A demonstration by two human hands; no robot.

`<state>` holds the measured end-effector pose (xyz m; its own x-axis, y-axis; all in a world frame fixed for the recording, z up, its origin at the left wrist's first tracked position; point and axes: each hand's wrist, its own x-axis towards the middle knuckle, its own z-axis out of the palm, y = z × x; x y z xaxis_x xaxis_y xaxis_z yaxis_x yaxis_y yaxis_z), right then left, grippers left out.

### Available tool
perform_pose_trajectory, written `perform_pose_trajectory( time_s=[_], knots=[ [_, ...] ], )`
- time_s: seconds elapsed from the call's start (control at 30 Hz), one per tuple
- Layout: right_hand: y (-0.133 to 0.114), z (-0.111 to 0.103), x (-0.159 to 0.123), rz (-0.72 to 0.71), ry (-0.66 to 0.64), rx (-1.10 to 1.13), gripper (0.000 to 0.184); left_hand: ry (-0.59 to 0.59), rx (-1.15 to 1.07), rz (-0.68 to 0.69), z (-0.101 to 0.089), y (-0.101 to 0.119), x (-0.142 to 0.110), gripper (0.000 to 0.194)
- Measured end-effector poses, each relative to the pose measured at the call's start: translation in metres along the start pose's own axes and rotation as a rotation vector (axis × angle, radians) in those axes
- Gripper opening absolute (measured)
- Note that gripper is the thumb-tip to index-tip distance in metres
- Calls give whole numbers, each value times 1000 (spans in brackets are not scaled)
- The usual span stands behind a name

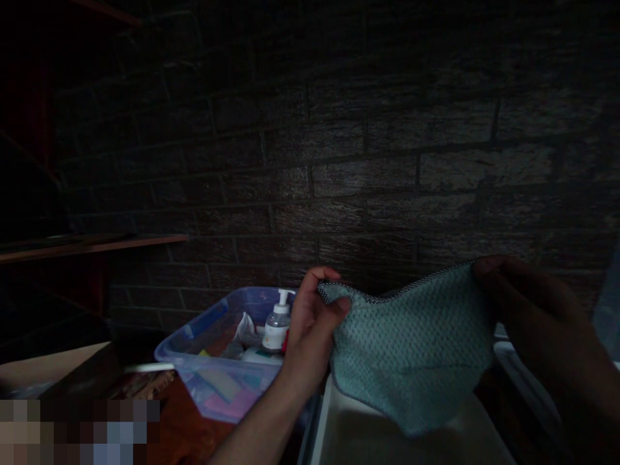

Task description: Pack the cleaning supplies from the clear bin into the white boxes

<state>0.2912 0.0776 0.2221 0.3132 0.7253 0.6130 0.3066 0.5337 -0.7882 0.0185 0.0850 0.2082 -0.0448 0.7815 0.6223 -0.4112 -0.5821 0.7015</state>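
Observation:
A pale green textured cloth (411,349) with a dark stitched edge hangs between my two hands, its top edge sagging in the middle. My left hand (314,323) pinches the upper left corner between thumb and fingers. At the upper right corner, my right hand (527,310) grips the cloth; shadow darkens these fingers. Below the cloth is a pale, shallow bin or drawer (358,433), partly hidden by the cloth. What it holds, if anything, is too dark to make out.
A clear bluish plastic tub (194,349) stands left of my left hand, with a pump bottle (277,326) and other items inside. An open cardboard box (58,365) sits further left. A wooden shelf (97,247) juts out above it. Behind everything rises a dark brick wall (339,174).

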Motion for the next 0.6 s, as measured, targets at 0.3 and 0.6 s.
perform_pose_trajectory(
  time_s=[0.3, 0.6],
  knots=[
    [4, -2, 5, 47, 76, -3, 39, 10, 177, -114, -6, 0, 17, 20],
    [-2, 9, 0, -129, -233, -153, 50, -105, 594, 166, -5, 1, 12, 7]
  ],
)
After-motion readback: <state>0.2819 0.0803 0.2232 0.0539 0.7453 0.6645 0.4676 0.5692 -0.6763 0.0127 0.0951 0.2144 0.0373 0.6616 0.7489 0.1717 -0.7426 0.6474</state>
